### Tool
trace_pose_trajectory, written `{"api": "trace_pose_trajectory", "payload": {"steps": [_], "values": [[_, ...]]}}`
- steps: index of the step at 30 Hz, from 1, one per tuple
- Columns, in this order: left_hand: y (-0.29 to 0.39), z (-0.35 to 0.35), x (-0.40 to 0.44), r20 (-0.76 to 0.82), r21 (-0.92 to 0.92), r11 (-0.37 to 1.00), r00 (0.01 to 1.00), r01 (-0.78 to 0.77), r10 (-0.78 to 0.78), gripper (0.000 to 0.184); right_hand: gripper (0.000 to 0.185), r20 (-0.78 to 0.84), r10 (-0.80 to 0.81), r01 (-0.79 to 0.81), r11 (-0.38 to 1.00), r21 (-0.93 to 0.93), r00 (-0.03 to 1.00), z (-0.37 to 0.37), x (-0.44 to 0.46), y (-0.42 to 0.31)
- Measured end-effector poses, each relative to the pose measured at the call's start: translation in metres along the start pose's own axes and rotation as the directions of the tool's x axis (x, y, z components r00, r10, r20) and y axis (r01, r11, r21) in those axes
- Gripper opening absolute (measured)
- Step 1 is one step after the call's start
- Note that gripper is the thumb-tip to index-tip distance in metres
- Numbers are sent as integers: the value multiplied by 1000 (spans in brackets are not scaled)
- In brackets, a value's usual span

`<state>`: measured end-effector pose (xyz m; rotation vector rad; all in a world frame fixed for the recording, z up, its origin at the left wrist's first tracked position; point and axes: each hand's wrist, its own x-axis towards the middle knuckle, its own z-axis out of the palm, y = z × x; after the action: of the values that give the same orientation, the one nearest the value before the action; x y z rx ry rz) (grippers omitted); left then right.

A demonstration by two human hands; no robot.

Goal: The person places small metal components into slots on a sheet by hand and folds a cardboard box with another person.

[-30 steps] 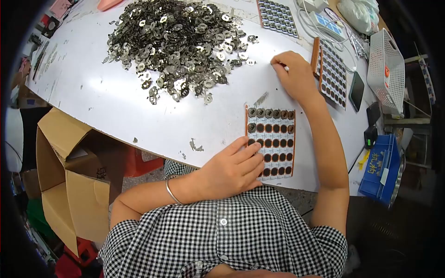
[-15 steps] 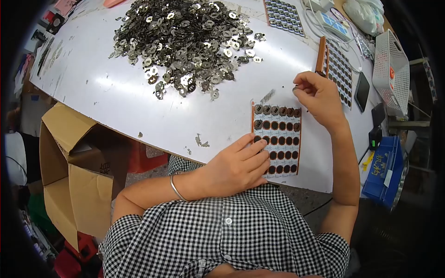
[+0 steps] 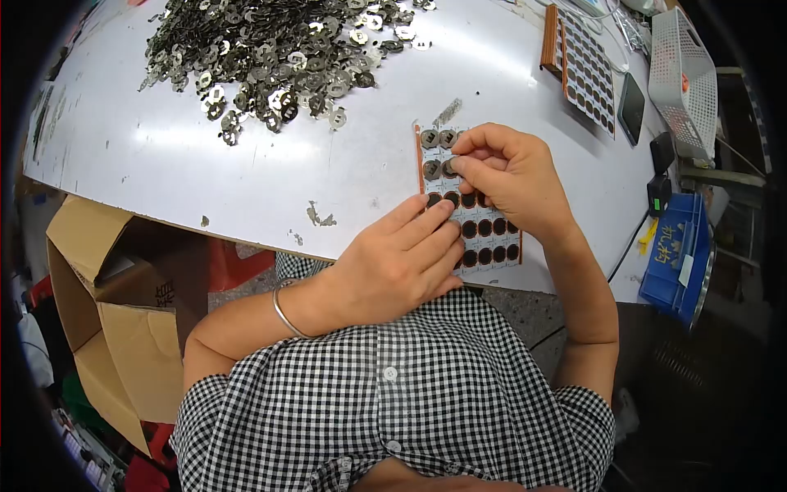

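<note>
A panel (image 3: pixel 493 253) with rows of black round spots lies near the table's front edge, metal discs on its upper rows. My left hand (image 3: pixel 399 261) rests flat on the panel's left side, fingers extended and holding nothing. Over the second row, my right hand (image 3: pixel 512 176) pinches a small metal disc (image 3: pixel 450 168) between thumb and fingertip, at the second spot from the left. The hand hides the right part of the upper rows. Beyond the panel, at the upper left, is a large heap of loose metal discs (image 3: pixel 270 57).
A stack of panels (image 3: pixel 586 78) stands at the upper right beside a phone (image 3: pixel 630 109). Farther right are a white perforated basket (image 3: pixel 680 90) and a blue bin (image 3: pixel 672 254). An open cardboard box (image 3: pixel 139 353) is below the table's left edge.
My right hand has come from beside the panel stack down and left onto the panel. The view has shifted, so the table items appear higher. My left hand has stayed on the panel.
</note>
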<state>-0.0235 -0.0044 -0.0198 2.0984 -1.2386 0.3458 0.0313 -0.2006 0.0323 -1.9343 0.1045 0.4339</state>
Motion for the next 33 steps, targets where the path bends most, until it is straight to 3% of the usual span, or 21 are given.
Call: {"api": "trace_pose_trajectory", "payload": {"steps": [5,16,20,23,29,33], "values": [[-1,1,0,-2,-9,1000,1000,-2,2,39,13,-35,-121,110,967,-231,992,4,-3,6],[0,3,-1,-19,-21,1000,1000,2,-3,39,14,-15,-170,157,936,-316,985,4,-2,-1],[-1,3,-1,-15,-23,1000,1000,2,-3,38,14,-95,-412,302,788,-537,906,8,-5,10],[-1,2,0,-10,-18,1000,1000,-1,1,38,15,-136,-430,316,811,-493,892,15,-14,17],[-1,1,-1,1,-21,1000,1000,-4,4,39,15,-168,-658,469,670,-575,734,25,-14,38],[-2,-1,-1,-7,-23,1000,1000,-11,11,39,15,-167,-611,420,692,-587,774,29,-18,35]]}}
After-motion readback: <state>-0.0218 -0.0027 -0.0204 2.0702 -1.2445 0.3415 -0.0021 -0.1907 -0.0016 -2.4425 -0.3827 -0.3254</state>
